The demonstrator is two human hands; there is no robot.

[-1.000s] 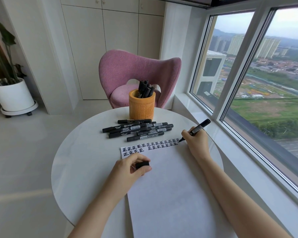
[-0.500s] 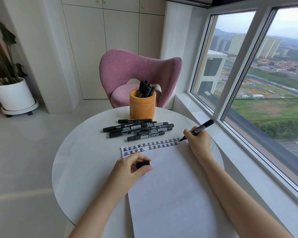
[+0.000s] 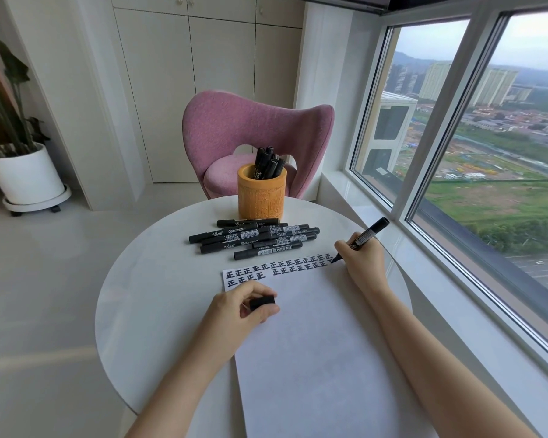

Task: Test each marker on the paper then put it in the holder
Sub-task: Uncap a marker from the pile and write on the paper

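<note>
A white sheet of paper (image 3: 314, 343) lies on the round white table (image 3: 146, 298), with two rows of black test marks along its far edge. My right hand (image 3: 363, 263) holds an uncapped black marker (image 3: 366, 237), its tip touching the paper at the right end of the marks. My left hand (image 3: 241, 308) rests on the paper's left side, pinching the black cap (image 3: 262, 302). Several capped black markers (image 3: 253, 238) lie in a pile beyond the paper. An orange holder (image 3: 261, 197) behind them contains several markers.
A pink chair (image 3: 253, 134) stands just behind the table. The window sill and large window (image 3: 475, 172) run along the right. A potted plant in a white pot (image 3: 23, 175) sits on the floor at far left.
The marker tip has shifted slightly right along the row of marks, and the marker now leans a little more. My left hand has stayed put with the cap.
</note>
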